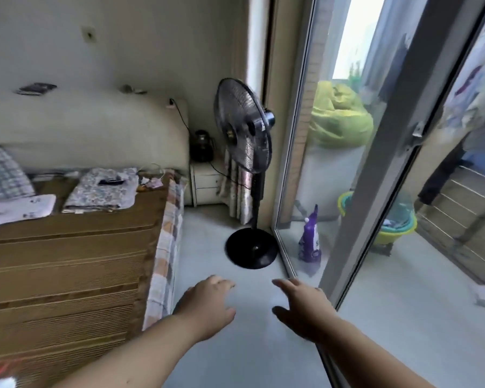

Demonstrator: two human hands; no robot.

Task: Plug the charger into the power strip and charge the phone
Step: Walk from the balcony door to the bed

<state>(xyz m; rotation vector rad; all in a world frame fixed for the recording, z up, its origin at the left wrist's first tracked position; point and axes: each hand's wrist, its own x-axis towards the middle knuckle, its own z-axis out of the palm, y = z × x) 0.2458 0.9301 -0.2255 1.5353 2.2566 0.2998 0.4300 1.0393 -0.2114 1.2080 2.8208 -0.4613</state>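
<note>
Reaching: both hands are held out in front, low over the bare grey floor (207, 247), between the bed (67, 261) and the glass sliding door (403, 163).
Left hand: the left hand (207, 306) is open, fingers loose and a bit curled, holding nothing.
Right hand: the right hand (303, 309) is open too, fingers spread, holding nothing.
Phone: a small dark flat thing (111, 181) lies on the folded flowery blanket (101, 191) at the head of the bed. It may be the phone, but it is too blurry to be sure.
Which way it lies: up ahead and to the left of both hands, well apart from them.
Long way: its long side runs left to right across the blanket. I cannot tell which end has the charging hole.
Nearer hand: the left hand is on the bed side, so it looks nearer.
Charger: thin pale cords (151, 177) sit near the bed's corner, just right of the blanket. A small plug with a dark cord (170, 103) sits on top of the headboard (95, 127).
Power strip: I cannot see one for sure.
Other things: a black standing fan (244, 130) stands ahead by the door, and a small white nightstand (205, 180) is behind it.
Next move, my guess: step toward the head of the bed and reach left for the phone and cord.
</note>
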